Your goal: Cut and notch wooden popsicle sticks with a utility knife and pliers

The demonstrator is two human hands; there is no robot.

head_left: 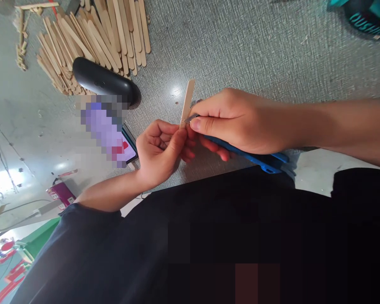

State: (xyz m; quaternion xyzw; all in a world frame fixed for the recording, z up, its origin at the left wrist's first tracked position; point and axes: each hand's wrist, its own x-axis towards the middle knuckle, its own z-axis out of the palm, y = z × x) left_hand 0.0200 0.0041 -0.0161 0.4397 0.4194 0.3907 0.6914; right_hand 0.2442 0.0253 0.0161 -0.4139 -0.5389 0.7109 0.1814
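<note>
A pale wooden craft stick points up and away from me, its lower end pinched between the thumb and fingers of my left hand. My right hand is closed around a blue-handled tool with a narrow metal tip. That tip rests against the stick, just above my left thumb. Most of the tool is hidden by my right palm and fingers, so its exact kind is unclear. Both hands meet over the table's near edge.
On the grey textured table lies a large pile of craft sticks. Nearer are a black oblong case and a lit phone. A black-and-teal object sits at the far right. A purple box is at left.
</note>
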